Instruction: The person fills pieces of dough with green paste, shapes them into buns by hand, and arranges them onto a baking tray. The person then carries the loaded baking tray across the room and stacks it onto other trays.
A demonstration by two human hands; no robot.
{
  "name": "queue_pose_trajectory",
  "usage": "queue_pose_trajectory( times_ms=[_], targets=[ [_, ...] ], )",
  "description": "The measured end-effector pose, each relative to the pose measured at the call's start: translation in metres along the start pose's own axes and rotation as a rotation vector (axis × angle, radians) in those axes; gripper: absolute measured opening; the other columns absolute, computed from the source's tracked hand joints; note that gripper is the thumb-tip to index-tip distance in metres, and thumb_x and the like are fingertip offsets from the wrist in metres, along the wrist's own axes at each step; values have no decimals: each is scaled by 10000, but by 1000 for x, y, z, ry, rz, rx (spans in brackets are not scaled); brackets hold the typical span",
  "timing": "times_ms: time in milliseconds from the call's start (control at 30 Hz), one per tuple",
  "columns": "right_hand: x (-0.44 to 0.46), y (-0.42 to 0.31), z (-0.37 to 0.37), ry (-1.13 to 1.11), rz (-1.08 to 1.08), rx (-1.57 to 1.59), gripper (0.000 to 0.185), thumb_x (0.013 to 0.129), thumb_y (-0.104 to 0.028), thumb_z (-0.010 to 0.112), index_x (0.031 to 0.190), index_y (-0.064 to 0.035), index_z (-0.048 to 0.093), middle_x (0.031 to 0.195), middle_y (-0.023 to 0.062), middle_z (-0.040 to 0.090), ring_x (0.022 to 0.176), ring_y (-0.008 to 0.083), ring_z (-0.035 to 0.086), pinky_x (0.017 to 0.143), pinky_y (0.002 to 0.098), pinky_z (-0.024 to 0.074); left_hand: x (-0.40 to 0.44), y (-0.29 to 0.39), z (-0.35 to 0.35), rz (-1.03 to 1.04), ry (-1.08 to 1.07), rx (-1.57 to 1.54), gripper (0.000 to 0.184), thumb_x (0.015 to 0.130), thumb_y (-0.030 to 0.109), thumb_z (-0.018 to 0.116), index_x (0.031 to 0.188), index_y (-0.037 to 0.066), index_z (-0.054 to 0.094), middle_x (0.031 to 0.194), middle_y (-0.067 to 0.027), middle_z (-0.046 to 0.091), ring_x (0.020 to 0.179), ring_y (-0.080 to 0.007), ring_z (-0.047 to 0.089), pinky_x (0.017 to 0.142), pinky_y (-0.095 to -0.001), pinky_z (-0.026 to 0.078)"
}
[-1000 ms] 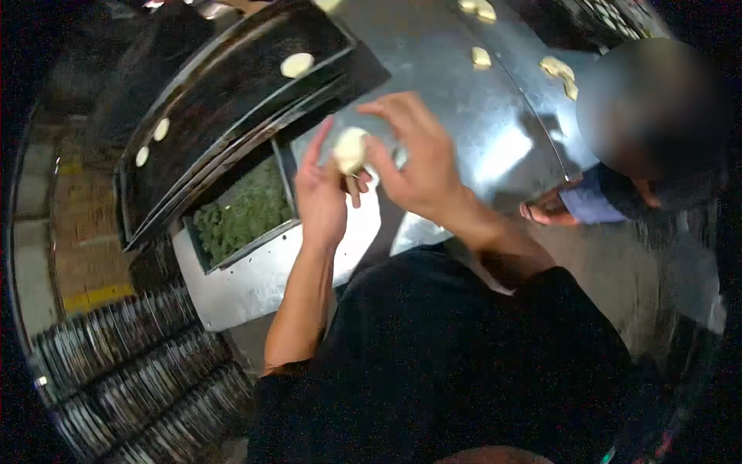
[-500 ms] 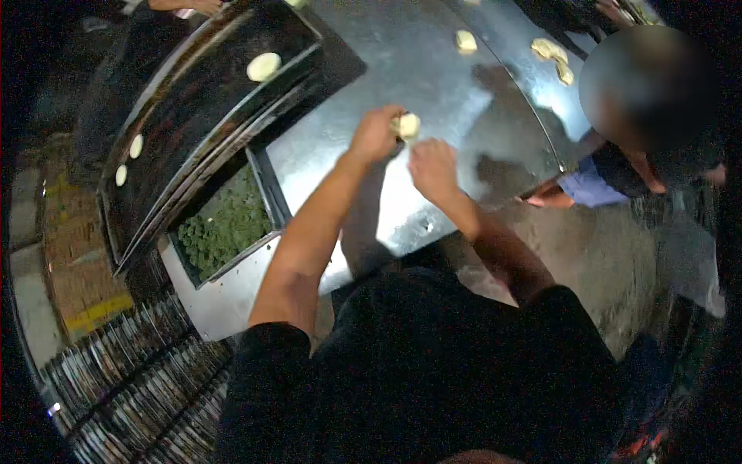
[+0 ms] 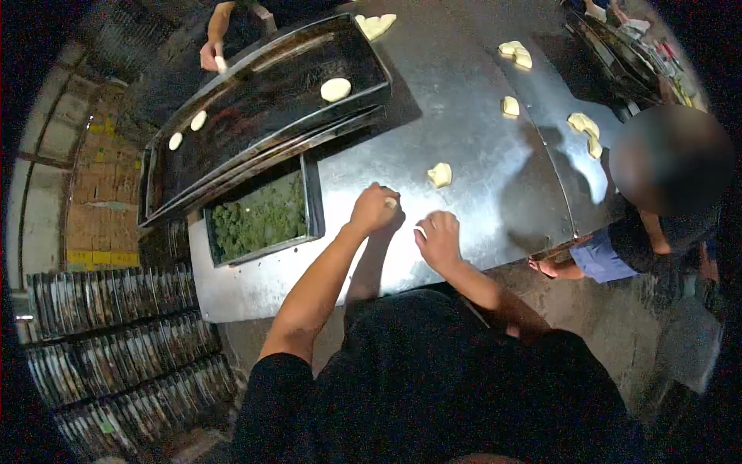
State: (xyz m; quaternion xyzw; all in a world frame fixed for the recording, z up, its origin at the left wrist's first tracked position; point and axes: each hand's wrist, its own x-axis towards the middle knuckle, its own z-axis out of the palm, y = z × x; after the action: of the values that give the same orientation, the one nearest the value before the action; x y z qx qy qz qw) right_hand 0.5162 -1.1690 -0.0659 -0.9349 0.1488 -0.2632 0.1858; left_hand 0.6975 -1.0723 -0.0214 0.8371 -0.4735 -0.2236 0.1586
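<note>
My left hand [image 3: 374,209] is closed around a small piece of pale dough [image 3: 391,203], which shows at the thumb side. It hovers over the metal table, and the fingers hide most of the piece. To its right, my right hand [image 3: 439,238] is held above the table with loosely bent fingers and the thumb apart, and nothing shows in it. A larger dough lump [image 3: 440,175] lies on the table just beyond both hands. Left of my left hand is a rectangular pan of crumbly green filling [image 3: 263,220].
A dark baking tray [image 3: 270,93] holding a few dough ovals [image 3: 335,90] stands beyond the filling. Across it, a co-worker's hand [image 3: 212,56] holds a pale piece. More dough [image 3: 583,127] lies on the metal table [image 3: 495,201]. Another person is at the right; racked trays [image 3: 116,309] stand lower left.
The view has swung, shifting the scene right and down. The dough lump that was at my left fingertips now lies apart from my hands, and a small piece shows in my left hand.
</note>
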Motion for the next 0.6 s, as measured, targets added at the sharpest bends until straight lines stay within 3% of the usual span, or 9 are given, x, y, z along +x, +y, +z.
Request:
queue_pose_trajectory(
  times_ms=[67,100,133,267,400,433,467,533,600],
  targets=[
    [28,24,7,-187,164,-18,174,751,-194,697,874,-94,625,959,103,554,947,299,516,779,467,408,-16,-3,-2,-30,260,-218,249,757,105,585,976,96,703,957,-209,594,867,-374,592,807,-431,492],
    [16,34,2,-59,121,-65,177,756,-196,695,877,-88,622,975,117,561,944,310,519,781,472,407,-32,-5,-5,-21,346,-236,237,782,92,578,983,81,703,884,-191,567,852,-370,588,784,-433,484],
    [4,39,-7,81,71,-108,181,761,-197,693,880,-83,620,991,131,568,941,321,522,784,477,406,-47,-5,-10,-138,313,-305,243,784,86,593,1002,79,700,886,-185,561,848,-368,591,776,-423,480],
    [-23,-2,-17,-8,-92,10,254,750,-190,697,936,-58,585,1006,144,541,967,333,492,801,471,402,-82,-26,-2,-147,491,-457,255,786,94,625,1034,60,676,911,-162,594,844,-345,609,765,-399,487],
    [3,20,-23,53,92,-118,152,803,-129,642,927,-55,591,957,132,533,914,297,499,778,452,390,-113,-34,-15,-156,471,-593,247,808,100,621,1040,26,662,933,-162,603,882,-334,618,771,-369,491],
    [-16,23,-20,43,51,-164,174,805,-142,649,940,-47,594,985,142,535,928,302,503,778,455,386,-128,-40,-17,-136,528,-505,244,836,67,618,1075,42,656,946,-117,612,875,-258,612,745,-327,491],
    [-29,19,-21,-9,98,-138,223,802,-168,660,984,-52,603,1028,151,537,962,312,495,817,470,381,-138,-45,-19,-113,588,-419,250,864,33,616,1110,57,650,959,-72,621,868,-182,607,719,-284,490],
    [-8,-6,-53,-297,154,-6,381,813,-224,657,1148,-54,595,1149,186,517,1094,360,465,938,535,347,-161,-53,-13,-321,612,-612,272,831,25,600,1098,31,648,966,-123,623,846,-242,619,770,-326,497],
    [51,-23,-75,-37,47,-107,536,843,-319,631,1322,-102,525,1318,231,445,1279,414,357,1057,630,214,-182,-60,-15,-345,612,-623,282,826,19,619,1107,33,645,940,-110,609,839,-220,597,757,-327,490]
  ],
)
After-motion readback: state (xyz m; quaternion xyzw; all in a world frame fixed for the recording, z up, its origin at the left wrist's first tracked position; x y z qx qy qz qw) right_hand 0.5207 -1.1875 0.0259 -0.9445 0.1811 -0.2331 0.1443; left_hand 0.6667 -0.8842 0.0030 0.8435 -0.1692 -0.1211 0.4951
